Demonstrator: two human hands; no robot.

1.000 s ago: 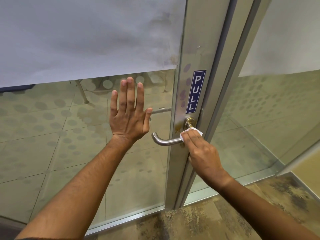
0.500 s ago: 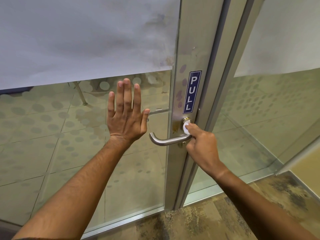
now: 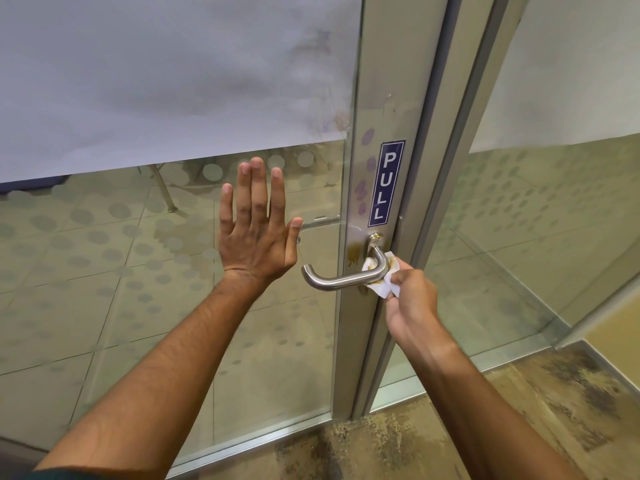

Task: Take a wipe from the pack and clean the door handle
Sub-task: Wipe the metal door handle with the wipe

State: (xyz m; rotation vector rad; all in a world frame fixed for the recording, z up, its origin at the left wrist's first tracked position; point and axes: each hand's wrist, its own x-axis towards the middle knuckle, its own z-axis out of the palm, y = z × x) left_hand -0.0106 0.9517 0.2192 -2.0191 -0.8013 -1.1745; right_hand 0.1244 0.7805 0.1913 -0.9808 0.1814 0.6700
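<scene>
A steel lever door handle (image 3: 341, 279) juts left from the metal door frame (image 3: 388, 109), under a blue PULL sticker (image 3: 386, 183). My right hand (image 3: 410, 301) pinches a white wipe (image 3: 382, 284), stained brown, against the bend of the handle where it meets the frame. Brownish smears show on the frame just left of the handle's base. My left hand (image 3: 258, 226) lies flat with fingers spread on the glass door (image 3: 173, 306), left of the handle and holding nothing. No wipe pack is in view.
Frosted film covers the upper glass and dot patterns run below it. A second glass panel (image 3: 536, 237) stands to the right of the frame. Mottled brown carpet (image 3: 502, 427) covers the floor at the bottom right. A chair leg shows behind the glass.
My right hand has dropped from the handle's round base to the lower bend, and more of the stained wipe now shows. My left hand has stayed flat on the glass.
</scene>
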